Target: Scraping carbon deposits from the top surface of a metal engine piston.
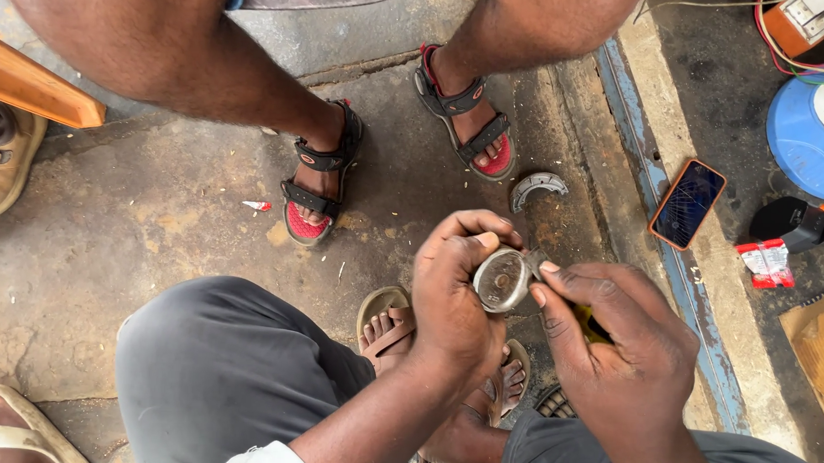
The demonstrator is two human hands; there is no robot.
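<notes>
Above a stained concrete floor, head view: the left hand is wrapped around a round grey metal part, thumb and fingers curled over its rim, flat face turned up toward the camera. The right hand meets it from the right, thumb and forefinger pinched against the part's right edge; something yellow shows under the palm, closed in the hand, kind not clear. Both hands hover over the person's own sandalled feet and grey trousers. Another person stands opposite, feet in black-and-red sandals, well apart from the hands. A curved grey brake shoe lies on the floor just beyond the held part. To the right, past a blue-painted metal strip, a smartphone in an orange case lies face up; near it a black object, a red-and-white sachet and a blue round lid. A wooden plank edge sits at upper left.
</notes>
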